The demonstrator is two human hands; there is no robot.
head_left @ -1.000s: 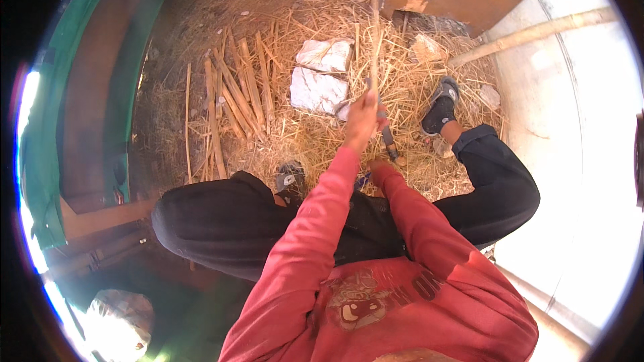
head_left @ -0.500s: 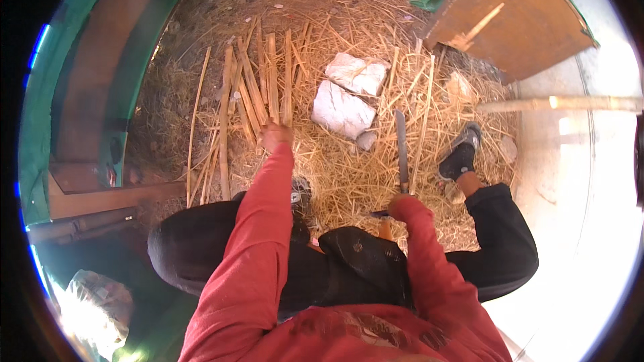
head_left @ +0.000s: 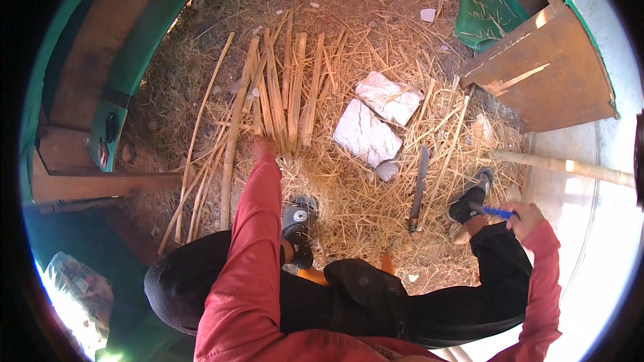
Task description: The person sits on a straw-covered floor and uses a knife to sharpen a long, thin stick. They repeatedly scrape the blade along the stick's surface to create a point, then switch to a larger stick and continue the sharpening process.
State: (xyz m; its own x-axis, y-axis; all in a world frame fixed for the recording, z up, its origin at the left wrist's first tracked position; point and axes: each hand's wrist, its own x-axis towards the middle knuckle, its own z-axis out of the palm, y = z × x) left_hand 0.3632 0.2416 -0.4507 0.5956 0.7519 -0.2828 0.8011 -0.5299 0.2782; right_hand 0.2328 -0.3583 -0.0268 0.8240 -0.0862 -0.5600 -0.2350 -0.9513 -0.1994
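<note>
- The left hand (head_left: 263, 147) is reaching onto the near ends of the split bamboo strips (head_left: 285, 87) lying on the straw; its grip is hidden.
- The right hand (head_left: 525, 218) is gripping a blue pen (head_left: 497, 212) beside the right shoe (head_left: 471, 196).
- A machete (head_left: 418, 189) is lying between the feet.

Single head view, worn fisheye, looks steeply down over seated person's red sleeves and knees onto straw-covered ground (head_left: 349, 188); edges bend at rim; ground close below.

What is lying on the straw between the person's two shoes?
In the head view, a long machete lies on the straw between the left shoe and the right shoe, blade pointing away from the person.
</note>
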